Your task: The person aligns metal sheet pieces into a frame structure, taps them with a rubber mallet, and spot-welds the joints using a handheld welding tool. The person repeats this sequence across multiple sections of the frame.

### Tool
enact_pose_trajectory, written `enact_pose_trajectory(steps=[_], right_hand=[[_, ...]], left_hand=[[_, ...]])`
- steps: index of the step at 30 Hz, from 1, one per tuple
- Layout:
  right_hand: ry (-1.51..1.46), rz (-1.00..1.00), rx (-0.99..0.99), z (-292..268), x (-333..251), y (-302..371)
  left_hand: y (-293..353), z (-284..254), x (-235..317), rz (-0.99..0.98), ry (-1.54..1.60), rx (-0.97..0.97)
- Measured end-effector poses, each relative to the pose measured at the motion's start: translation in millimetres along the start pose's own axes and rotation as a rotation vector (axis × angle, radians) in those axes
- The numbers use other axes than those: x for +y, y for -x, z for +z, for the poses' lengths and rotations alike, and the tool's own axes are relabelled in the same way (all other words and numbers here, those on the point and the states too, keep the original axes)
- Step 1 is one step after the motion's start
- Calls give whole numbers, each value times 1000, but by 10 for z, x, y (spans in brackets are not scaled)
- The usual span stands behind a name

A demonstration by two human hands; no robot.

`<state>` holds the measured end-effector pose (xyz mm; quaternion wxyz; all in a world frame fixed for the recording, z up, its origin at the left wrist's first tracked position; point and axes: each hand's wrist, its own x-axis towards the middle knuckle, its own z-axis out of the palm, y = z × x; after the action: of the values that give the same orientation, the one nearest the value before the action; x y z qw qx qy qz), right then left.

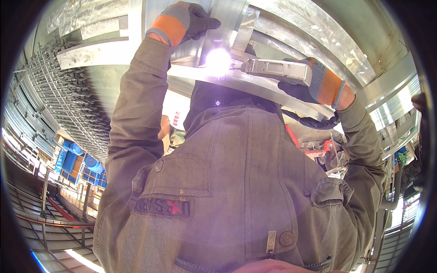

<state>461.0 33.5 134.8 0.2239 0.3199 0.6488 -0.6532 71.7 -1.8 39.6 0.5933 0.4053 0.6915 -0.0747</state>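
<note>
In the head view, one gloved right hand (318,84) holds one gray tool (277,70), its tip by one bright light (218,60) at the top edge of one long metal strip (259,86). One gloved left hand (186,22), fingers bent, is by one wide metal bar (225,22); I can't tell if it grips.

This looked like a metalworking shop: a dazzling white glare (218,60) burned at the tip of a silver handheld tool (278,71) against broad metal strips (226,18), work gloves (172,22) were worn, and thin metal rods (63,86) and shiny metal lengths (28,119) lay massed on the left
</note>
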Motion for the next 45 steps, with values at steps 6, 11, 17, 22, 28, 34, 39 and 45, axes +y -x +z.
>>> enact_pose_trajectory(steps=[6, 11, 17, 22, 28, 34, 39, 45], right_hand=[[-133, -138, 47, 47, 116, 1], [-63, -90, 109, 74, 72, 112], [-72, -67, 294, 183, 28, 515], [570, -439, 611, 357, 196, 1008], [248, -89, 1194, 1181, 602, 1338], [-36, 99, 1575, 2033, 883, 1684], [-418, 143, 1751, 2664, 1017, 1841], [-546, 294, 1933, 3246, 1095, 1886]], left_hand=[[-13, 26, -6, 34, 49, -3], [21, -15, 98, -66, -67, -27], [119, 2, 178, 18, -39, 18], [-55, -1, 114, -33, -229, 22], [177, 197, 150, 6, -304, 283], [483, 806, 997, 362, -376, 677], [120, 1793, 2216, 776, -179, 261], [-143, 3536, 3737, 849, -295, 7]])
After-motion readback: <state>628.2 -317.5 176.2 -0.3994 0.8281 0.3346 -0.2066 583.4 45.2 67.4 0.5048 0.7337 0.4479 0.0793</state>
